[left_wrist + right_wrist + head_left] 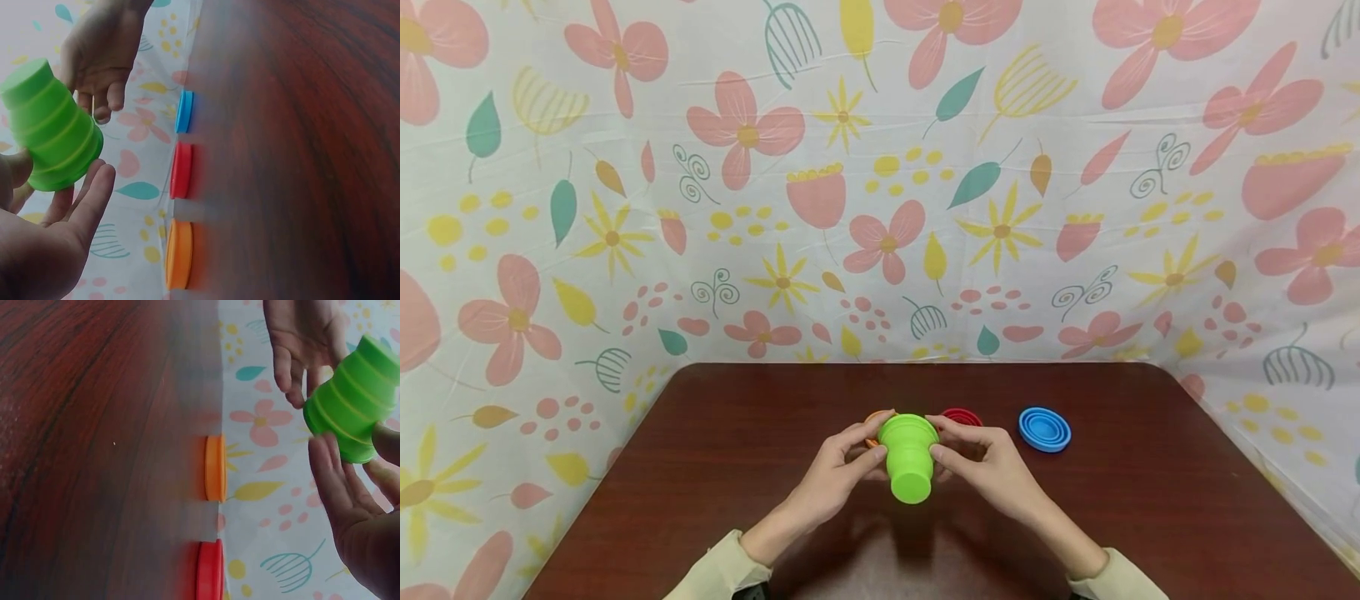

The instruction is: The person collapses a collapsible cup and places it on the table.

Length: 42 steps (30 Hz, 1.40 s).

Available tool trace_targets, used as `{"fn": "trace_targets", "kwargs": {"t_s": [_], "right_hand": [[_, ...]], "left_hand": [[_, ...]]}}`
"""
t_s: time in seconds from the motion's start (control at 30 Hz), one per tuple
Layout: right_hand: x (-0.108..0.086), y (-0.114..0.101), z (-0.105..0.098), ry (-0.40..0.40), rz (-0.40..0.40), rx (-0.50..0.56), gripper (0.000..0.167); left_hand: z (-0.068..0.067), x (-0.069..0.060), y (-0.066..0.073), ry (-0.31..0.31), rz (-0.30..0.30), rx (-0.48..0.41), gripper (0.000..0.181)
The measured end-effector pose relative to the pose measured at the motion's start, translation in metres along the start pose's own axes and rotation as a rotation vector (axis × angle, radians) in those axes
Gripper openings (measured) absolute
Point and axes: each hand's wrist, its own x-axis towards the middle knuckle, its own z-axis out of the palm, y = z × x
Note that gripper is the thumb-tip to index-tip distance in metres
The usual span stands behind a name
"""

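A green collapsible cup (pixel 910 454) is stretched out to its full stepped height above the table. Its narrow base tilts toward me and its wide rim points away. My left hand (pixel 827 483) pinches the cup's left side, thumb near the middle and fingers by the rim. On the other side, my right hand (pixel 1000 475) holds it the same way. The left wrist view shows the ringed wall of the cup (pixel 53 131) between both hands. From the right wrist, the cup (pixel 356 400) appears held clear of the tabletop. Its inside is hidden.
Behind the hands, a flattened orange cup (pixel 180 253) and a flattened red cup (pixel 962 415) lie on the dark wooden table (pixel 737 417), partly hidden in the head view. A flattened blue cup (pixel 1045 429) sits farther right. Flower-patterned cloth (pixel 887 183) hangs behind the table.
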Motion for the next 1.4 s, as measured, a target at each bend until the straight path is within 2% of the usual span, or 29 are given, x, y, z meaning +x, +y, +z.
{"fn": "trace_targets", "kwargs": {"t_s": [0.17, 0.37, 0.5, 0.63, 0.9, 1.17, 1.4], "right_hand": [[-0.0002, -0.0009, 0.0008, -0.034, 0.003, 0.087, 0.043], [0.0002, -0.0010, 0.0010, -0.035, -0.029, 0.061, 0.042], [0.0009, -0.0008, 0.0000, -0.067, -0.075, 0.067, 0.045], [0.0019, -0.0008, -0.0007, -0.102, -0.086, 0.081, 0.044], [0.0007, -0.0002, -0.0020, -0.109, -0.034, 0.079, 0.040], [-0.0008, -0.0002, -0.0028, -0.154, 0.022, 0.137, 0.046], [-0.0001, -0.0027, 0.0009, -0.134, 0.082, 0.175, 0.043]], "left_hand": [[0.0002, 0.0016, 0.0004, -0.001, -0.008, -0.003, 0.048], [0.0014, 0.0017, 0.0014, -0.006, -0.040, -0.022, 0.050], [0.0022, 0.0013, 0.0018, -0.002, -0.053, -0.027, 0.050], [0.0032, 0.0013, 0.0025, -0.004, -0.066, -0.028, 0.050], [0.0052, 0.0012, 0.0018, -0.024, -0.058, -0.036, 0.049], [0.0073, 0.0034, 0.0004, 0.024, -0.090, -0.019, 0.045], [0.0076, 0.0063, 0.0000, 0.036, -0.068, 0.005, 0.043]]}}
